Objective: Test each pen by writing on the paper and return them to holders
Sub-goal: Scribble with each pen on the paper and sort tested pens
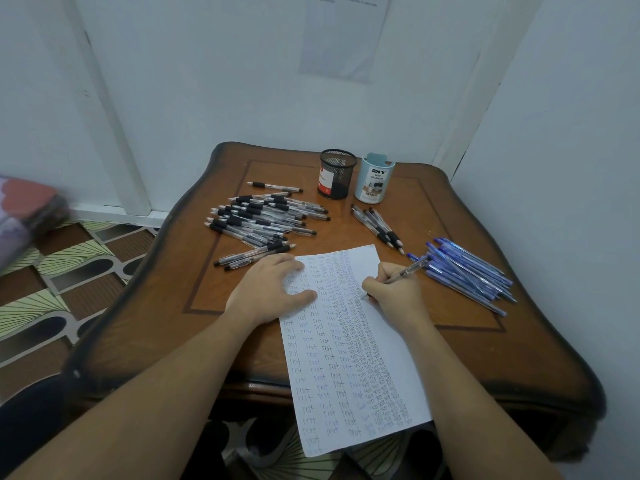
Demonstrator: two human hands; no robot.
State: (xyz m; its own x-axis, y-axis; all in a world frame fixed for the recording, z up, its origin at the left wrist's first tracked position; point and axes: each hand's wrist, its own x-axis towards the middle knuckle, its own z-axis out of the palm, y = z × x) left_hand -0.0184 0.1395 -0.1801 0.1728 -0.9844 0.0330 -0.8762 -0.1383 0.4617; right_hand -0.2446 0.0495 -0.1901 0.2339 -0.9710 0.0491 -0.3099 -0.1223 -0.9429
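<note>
Writing step: my right fingers (375,284) pinch pen (407,270), tip on paper (346,358); left hand (273,289) flat, pinning it. Next, I judge: pen into far-edge blue holder (374,180).

Just right of the right hand (394,292), a heap of blue pens (467,271) blocks the tabletop (450,341) almost out to the wall (554,202). The pen (410,270) that hand grips sticks out toward the heap. Beyond that hand, a small cluster of black pens (377,228) lies in the way to the blue holder (374,180) and mesh holder (336,174), with bare wood either side. Beyond the left hand (273,289), flat on the paper (346,358), a broad pile of black pens (263,220) lies close to its fingertips. Left of it the wood is bare to the edge.
</note>
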